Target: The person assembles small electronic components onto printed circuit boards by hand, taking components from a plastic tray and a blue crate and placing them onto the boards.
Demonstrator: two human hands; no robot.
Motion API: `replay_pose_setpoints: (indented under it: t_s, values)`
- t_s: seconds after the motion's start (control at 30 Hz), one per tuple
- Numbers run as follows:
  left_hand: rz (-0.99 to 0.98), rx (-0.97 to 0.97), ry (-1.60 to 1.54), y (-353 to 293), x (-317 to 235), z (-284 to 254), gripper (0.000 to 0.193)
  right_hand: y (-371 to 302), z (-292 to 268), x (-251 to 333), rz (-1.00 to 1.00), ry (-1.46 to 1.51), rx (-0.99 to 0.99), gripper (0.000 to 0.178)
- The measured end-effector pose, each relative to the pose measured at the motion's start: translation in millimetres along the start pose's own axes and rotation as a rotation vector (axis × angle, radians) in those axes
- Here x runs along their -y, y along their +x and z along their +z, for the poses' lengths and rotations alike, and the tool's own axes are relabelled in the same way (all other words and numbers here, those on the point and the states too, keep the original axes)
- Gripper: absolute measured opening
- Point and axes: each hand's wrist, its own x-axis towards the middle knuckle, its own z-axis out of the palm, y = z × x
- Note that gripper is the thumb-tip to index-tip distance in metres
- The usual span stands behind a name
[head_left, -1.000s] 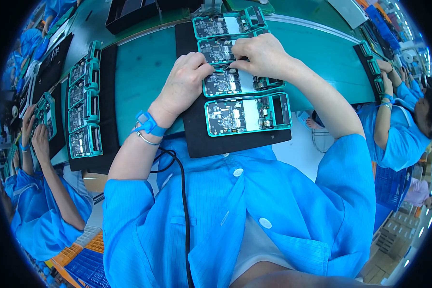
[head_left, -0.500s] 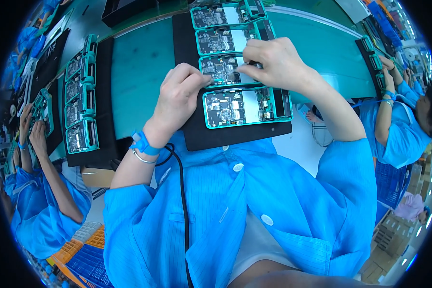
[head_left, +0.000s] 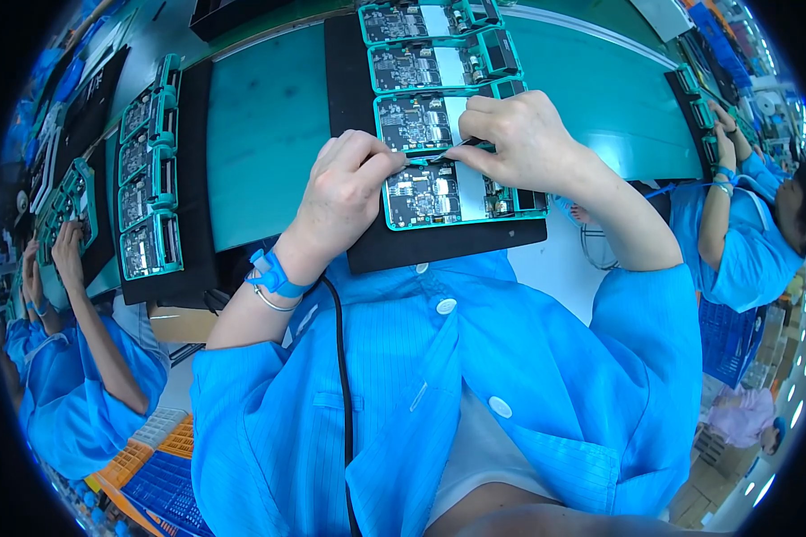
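Observation:
My left hand (head_left: 345,188) is closed in a pinch at the far edge of the nearest teal-framed device with an exposed circuit board (head_left: 421,197). What sits between its fingertips is too small to make out. My right hand (head_left: 519,139) grips a thin, dark tool that looks like tweezers (head_left: 468,142), its tip meeting the left fingertips. Just beyond, a second teal-framed device (head_left: 412,123) lies partly under my right hand. Farther off in the same column are a third device (head_left: 407,69) and another (head_left: 394,24). All show dark boards with a pale strip.
A black mat (head_left: 448,251) lies under the column on the green bench (head_left: 269,143). Another row of devices (head_left: 150,246) stands to the left. Co-workers sit on both sides, one with a hand (head_left: 65,251) at a device. A black cord (head_left: 340,358) runs from my blue wristband (head_left: 273,273).
Both hands have come nearer to me, from the second device to the far edge of the nearest one. The right-hand tool now meets the left fingertips.

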Motion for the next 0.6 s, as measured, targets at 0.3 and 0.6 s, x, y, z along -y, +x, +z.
replay_pose_setpoints:
  t_s: [0.3,0.6]
  values:
    - [0.026,0.006,0.010,-3.1,1.9,-1.6,0.020,4.0,4.9,2.1,-0.005,0.021,0.030,0.024]
    - [0.046,0.010,0.024,-2.9,2.7,-2.3,0.020,4.9,5.1,3.2,0.002,0.017,0.063,0.026]
